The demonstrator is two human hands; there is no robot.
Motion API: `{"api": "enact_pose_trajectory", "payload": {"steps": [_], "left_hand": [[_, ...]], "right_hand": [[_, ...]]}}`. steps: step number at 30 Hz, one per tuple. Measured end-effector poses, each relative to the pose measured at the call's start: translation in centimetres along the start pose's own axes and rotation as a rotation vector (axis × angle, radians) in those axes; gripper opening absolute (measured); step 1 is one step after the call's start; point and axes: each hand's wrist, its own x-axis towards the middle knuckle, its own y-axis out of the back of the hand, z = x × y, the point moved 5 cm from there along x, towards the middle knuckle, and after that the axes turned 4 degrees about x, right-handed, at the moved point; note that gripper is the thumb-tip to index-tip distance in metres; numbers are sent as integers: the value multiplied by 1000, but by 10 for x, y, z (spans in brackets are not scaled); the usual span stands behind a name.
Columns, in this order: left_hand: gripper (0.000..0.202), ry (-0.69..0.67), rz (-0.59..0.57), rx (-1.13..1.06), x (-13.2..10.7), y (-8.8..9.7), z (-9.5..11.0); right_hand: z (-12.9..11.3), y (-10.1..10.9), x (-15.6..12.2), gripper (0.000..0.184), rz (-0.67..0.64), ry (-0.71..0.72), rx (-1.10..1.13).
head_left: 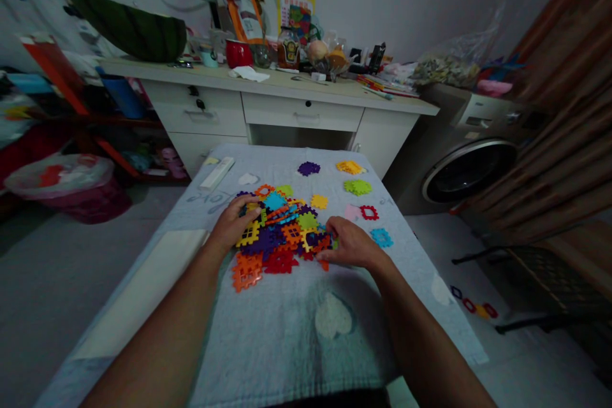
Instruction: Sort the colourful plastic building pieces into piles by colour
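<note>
A heap of colourful plastic interlocking tiles (275, 233) with notched edges lies on the cloth-covered table between my hands. My left hand (235, 223) rests against the heap's left side, fingers stretched out over yellow and dark tiles. At the right edge, my right hand (352, 243) touches the pieces with thumb and fingers apart; its fingertips are partly hidden among them. Orange frame tiles (247, 272) lie at the heap's near left. Beyond and to the right are purple tiles (308, 168), yellow tiles (350, 167), green tiles (357, 187), a red frame tile (369, 212) and blue tiles (381, 237).
A white strip-shaped object (217, 173) lies at the table's far left. Behind stands a white desk (306, 108) with jars, a red cup and a cut watermelon (131, 29). A washing machine (454, 146) is at right, a lined bin (71, 194) at left. Several tiles (471, 306) lie at lower right.
</note>
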Motion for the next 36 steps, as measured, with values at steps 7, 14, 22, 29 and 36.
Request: {"api": "enact_pose_trajectory", "payload": {"steps": [7,14,22,29,36], "left_hand": [[40,-35,7,44,-1,1,4],[41,-19,5,32,-3,1,8],[44,69,30,-88,-4,-1,8],[44,54,12,-85,-4,-2,9],[45,78,46,-73,-5,-2,7]], "right_hand": [[-12,-7,-6,56,-117,-68,-67],[-4,11,-5,27,-145,-28,143],[44,59,-46,16,-44,-102,218],[79,50,-108,23,-50,-216,148],[86,32,-129,39,135,-358,51]]}}
